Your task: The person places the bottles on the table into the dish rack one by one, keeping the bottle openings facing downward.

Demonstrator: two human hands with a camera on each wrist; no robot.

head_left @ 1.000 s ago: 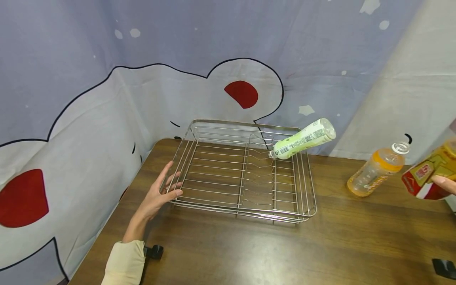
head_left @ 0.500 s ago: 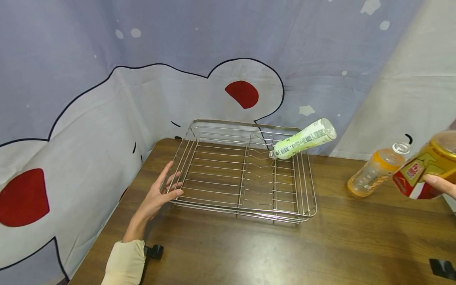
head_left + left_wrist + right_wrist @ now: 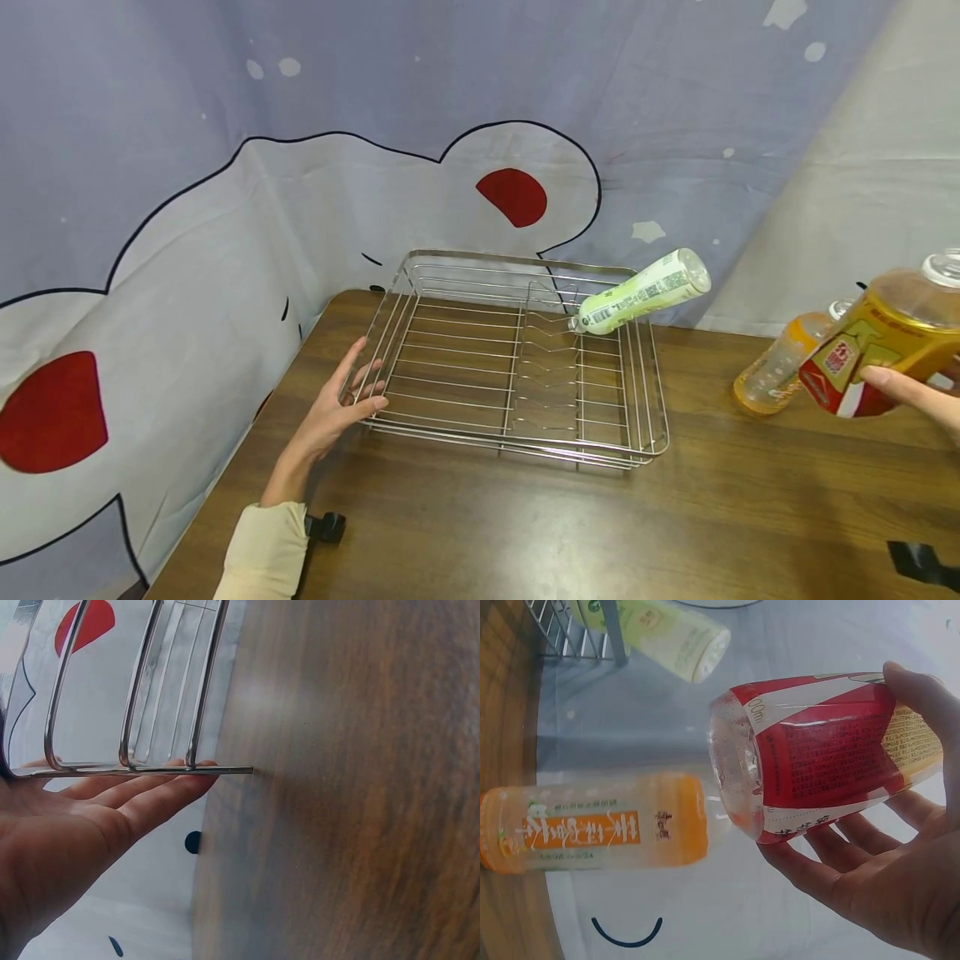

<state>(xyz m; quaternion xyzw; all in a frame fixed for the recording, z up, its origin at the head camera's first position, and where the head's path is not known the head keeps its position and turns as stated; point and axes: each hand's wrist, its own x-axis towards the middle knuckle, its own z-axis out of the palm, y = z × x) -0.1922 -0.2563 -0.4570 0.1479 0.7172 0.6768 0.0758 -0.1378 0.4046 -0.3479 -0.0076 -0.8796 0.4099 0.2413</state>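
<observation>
My left hand touches the left side of a wire dish rack, thumb near its front corner. In the left wrist view its fingers lie nearly straight along the rack's outside. My right hand grips a clear plastic bottle with a red and yellow label, held tilted above the table. That bottle's base faces the rack side. A green-labelled bottle leans neck down in the rack's back right part. Beside the held bottle stands an orange-labelled bottle, partly hidden by it in the head view.
The rack stands on a brown wooden table. A patterned curtain hangs along the back and left edges. Thin wire dividers run through the rack's right half.
My right hand has moved left with the red and yellow bottle, which now covers part of the orange-labelled one. My left hand and the rack stay in place.
</observation>
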